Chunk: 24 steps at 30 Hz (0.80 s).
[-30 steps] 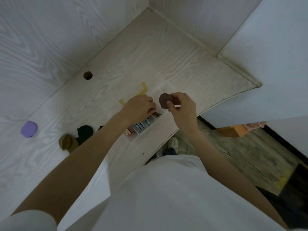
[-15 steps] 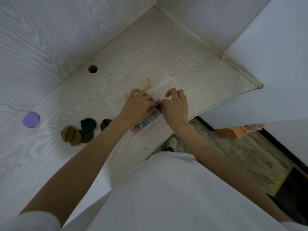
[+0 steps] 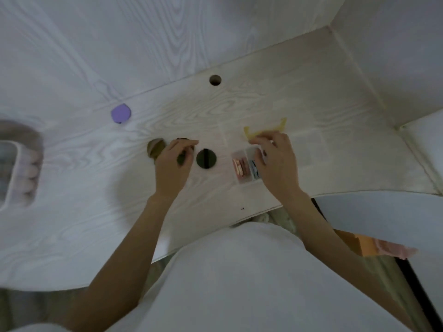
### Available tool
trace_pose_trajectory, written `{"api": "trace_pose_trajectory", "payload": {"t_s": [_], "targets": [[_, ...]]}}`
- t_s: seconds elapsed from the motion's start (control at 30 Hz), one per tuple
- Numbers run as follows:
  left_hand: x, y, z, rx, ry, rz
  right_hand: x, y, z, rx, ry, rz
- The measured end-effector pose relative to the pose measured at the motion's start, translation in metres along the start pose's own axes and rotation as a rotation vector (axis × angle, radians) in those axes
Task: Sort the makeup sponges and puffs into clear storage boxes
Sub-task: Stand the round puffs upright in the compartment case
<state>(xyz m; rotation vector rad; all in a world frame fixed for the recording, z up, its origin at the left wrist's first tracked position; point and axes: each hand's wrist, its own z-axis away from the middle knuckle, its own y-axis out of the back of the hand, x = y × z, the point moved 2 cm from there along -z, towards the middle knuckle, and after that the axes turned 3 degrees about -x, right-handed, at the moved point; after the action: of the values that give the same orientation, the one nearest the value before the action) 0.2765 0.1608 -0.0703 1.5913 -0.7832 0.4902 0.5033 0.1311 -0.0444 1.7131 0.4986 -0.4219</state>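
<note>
A clear storage box [image 3: 245, 165] lies on the pale wood desk, with pink and blue puffs standing in a row inside. My right hand [image 3: 275, 161] rests over its right end, fingers curled; I cannot tell if it grips the box. My left hand [image 3: 172, 161] is closed on an olive puff [image 3: 181, 158] from the small pile to the left. A brown puff [image 3: 155, 147] lies just left of that hand. A dark green round puff with a black strap [image 3: 206, 158] lies flat between my hands. A purple sponge [image 3: 121, 113] sits alone further back left.
A yellow clip piece [image 3: 263, 129] and a clear lid [image 3: 309, 149] lie behind the box. A round cable hole [image 3: 215, 80] is near the back wall. A white tray with pale round sponges [image 3: 21, 168] is at the far left. Walls close the desk behind and right.
The view swung left. My left hand left the box and moved left to the puff pile, closing on an olive puff. The brown puff from my right hand is out of sight.
</note>
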Motion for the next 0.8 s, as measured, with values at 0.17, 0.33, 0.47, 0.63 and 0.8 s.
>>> {"api": "trace_pose_trajectory", "payload": {"t_s": [0.17,0.33,0.47,0.63,0.8], "targets": [[-0.064,0.029,0.0,-0.159,0.274,-0.177,-0.062,-0.078,-0.027,-0.464,0.163,-0.006],[-0.069,0.011,-0.04,-0.342,0.136,-0.325,-0.073,-0.128,-0.035,-0.554,0.085,0.476],[-0.067,-0.009,-0.059,-0.571,0.12,-0.557,-0.07,-0.116,-0.038,-0.564,0.095,0.375],[-0.043,0.002,-0.051,-0.495,0.092,-0.363,-0.043,-0.045,-0.029,-0.356,-0.011,-0.033],[0.026,-0.01,-0.034,-0.355,-0.063,0.019,0.02,0.034,0.014,-0.014,-0.33,-0.118]]}}
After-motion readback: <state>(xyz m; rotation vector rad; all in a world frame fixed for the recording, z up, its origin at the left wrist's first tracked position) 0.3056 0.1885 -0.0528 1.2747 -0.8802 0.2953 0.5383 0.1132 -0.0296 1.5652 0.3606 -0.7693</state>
